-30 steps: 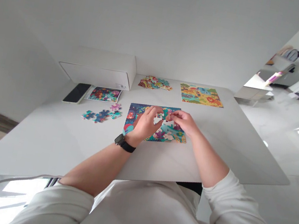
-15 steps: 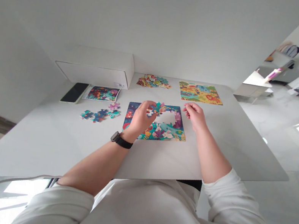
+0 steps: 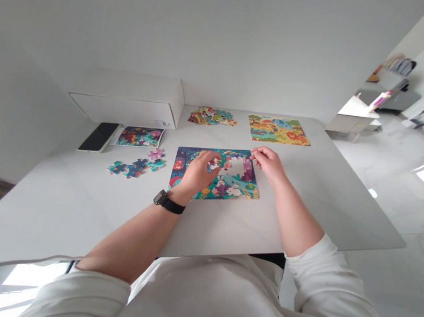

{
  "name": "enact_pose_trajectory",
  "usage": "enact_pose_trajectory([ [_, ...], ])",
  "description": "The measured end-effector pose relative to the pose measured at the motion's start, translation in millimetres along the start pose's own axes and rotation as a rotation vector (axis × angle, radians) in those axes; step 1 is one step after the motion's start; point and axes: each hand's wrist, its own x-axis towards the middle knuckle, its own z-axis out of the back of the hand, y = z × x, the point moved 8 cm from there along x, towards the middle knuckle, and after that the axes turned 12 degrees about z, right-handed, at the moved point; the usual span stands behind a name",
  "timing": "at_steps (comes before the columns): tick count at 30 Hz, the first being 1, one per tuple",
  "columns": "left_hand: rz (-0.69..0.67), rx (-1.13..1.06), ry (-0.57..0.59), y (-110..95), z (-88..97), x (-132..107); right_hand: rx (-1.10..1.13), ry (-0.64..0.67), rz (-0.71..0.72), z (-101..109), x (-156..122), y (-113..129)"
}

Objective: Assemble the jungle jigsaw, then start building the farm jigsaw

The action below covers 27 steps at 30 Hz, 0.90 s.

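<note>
Blue-and-teal jigsaw [image 3: 227,187] with a gap, on the counter [image 3: 224,229] between the hands.
Left hand [image 3: 198,172] over its middle, thumb and fingers apart; right hand [image 3: 270,164] at its far right corner, fingers curled, whether shut on anything cannot be told. Leftward: loose pieces [image 3: 136,167], picture card [image 3: 141,136], dark-screened phone [image 3: 98,137]. Behind: white box [image 3: 130,112], its label [image 3: 162,123] too small to read; piled pieces [image 3: 211,117]; yellow animal picture [image 3: 279,131].
</note>
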Motion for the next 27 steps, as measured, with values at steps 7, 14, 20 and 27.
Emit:
enact_pose_trajectory([
  [7,-0.042,0.005,0.036,-10,-3.5,-4,0.007,0.243,-0.103,-31,-11,-9],
  [14,-0.021,0.022,0.064,-7,-6.8,-3,-0.197,0.092,0.015,-6,2,-10],
  [20,-0.044,0.01,0.042,-10,-6.4,-5,-0.17,0.163,0.01,-10,-2,-6],
  [27,-0.1,-0.017,-0.034,-18,-2.2,-10,0.098,0.462,-0.108,-65,-29,3],
])
